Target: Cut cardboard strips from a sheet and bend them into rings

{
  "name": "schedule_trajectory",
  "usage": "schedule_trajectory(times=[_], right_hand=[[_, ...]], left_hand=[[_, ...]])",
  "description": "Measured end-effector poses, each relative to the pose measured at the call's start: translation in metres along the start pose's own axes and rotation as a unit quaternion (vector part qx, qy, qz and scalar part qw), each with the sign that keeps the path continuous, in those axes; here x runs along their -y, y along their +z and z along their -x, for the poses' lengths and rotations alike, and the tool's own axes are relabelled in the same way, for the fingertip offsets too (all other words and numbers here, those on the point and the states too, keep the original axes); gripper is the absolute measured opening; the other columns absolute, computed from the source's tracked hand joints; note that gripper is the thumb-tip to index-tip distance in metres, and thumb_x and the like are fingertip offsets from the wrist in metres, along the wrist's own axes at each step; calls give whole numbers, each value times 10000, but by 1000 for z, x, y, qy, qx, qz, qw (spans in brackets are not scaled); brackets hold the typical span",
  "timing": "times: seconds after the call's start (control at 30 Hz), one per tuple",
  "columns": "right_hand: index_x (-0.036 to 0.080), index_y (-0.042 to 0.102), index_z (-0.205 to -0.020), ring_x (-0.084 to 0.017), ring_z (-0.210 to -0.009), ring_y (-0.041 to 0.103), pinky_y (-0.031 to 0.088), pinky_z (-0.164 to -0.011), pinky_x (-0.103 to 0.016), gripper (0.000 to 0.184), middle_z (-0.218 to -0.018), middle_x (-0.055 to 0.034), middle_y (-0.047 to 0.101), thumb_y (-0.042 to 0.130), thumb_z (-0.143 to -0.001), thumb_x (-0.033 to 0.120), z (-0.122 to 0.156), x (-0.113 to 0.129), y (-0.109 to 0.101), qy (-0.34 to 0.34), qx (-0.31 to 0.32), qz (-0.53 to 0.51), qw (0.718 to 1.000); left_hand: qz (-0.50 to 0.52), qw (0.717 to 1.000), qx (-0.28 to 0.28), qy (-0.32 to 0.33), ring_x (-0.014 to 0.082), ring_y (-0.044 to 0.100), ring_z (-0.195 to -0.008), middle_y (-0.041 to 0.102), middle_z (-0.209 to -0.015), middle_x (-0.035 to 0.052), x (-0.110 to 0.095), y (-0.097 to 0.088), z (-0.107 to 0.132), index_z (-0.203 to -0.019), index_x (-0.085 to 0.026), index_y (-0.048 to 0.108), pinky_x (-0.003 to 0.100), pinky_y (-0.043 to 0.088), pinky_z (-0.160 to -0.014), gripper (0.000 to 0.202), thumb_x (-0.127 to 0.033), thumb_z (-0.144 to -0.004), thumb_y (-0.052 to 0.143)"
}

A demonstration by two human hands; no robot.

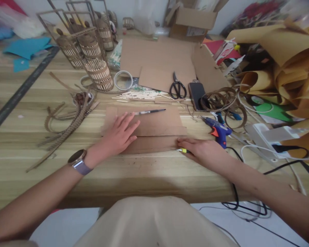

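Flat brown cardboard pieces lie stacked on the wooden table in front of me. My left hand lies flat on their left part, fingers spread and open. My right hand is closed at the right edge of the lowest cardboard strip, gripping a small tool with a yellow part whose tip touches the cardboard. A black pen rests on the top cardboard sheet, just beyond my left fingertips.
A blue glue gun lies right of my right hand, with cables and a power strip. Scissors, a phone, wooden sticks, a tape roll, woven cardboard cylinders and corrugated strips lie beyond.
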State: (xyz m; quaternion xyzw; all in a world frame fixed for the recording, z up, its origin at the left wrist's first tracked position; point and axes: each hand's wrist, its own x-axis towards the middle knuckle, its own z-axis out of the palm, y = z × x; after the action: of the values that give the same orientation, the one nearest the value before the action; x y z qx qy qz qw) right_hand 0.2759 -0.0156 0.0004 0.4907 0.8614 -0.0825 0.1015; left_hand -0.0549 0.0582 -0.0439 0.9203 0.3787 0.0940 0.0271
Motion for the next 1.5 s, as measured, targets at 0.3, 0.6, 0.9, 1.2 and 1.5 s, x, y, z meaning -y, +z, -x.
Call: schedule_trajectory(times=[0.3,0.6,0.9,1.2,1.5], right_hand=[[208,625,-1099,-212,-839,712,370,-548,-259,260,-1059,-67,739,522,-988,420,-38,40,-32,4,51,5,999],[206,622,-1054,-192,-725,706,203,-471,-273,212,-902,-43,720,506,-1010,378,-72,80,-37,-79,64,72,992],[211,643,-1082,-191,-686,718,280,-461,-239,183,-801,-49,736,507,-1006,306,-94,80,-35,-144,63,99,983],[211,642,-1165,-233,-727,748,418,-520,-247,224,-786,-67,750,500,-994,236,-100,85,-43,-143,115,107,977],[209,645,-1278,-259,-721,747,463,-531,-303,574,-961,-112,780,566,-774,-55,-110,117,-79,-113,210,150,960]], left_hand=[[21,1000,16,-10,378,290,-1474,419,-1570,135,31,3,31,-1428,-249,550,719,194,-1145,446,-402,-1039,395],[17,999,22,-25,406,330,-1449,403,-1567,184,0,7,14,-1448,-234,528,732,230,-1121,464,-415,-1036,415],[-8,1000,7,-9,408,333,-1454,403,-1559,218,-6,-6,3,-1432,-142,531,681,221,-1162,465,-353,-1024,460],[0,1000,16,-19,372,324,-1472,361,-1590,196,-5,13,0,-1483,-143,466,611,233,-1187,524,-410,-1036,402],[2,1000,14,-10,357,334,-1469,353,-1591,203,-5,13,1,-1486,-132,460,579,253,-1188,527,-403,-1041,385]])
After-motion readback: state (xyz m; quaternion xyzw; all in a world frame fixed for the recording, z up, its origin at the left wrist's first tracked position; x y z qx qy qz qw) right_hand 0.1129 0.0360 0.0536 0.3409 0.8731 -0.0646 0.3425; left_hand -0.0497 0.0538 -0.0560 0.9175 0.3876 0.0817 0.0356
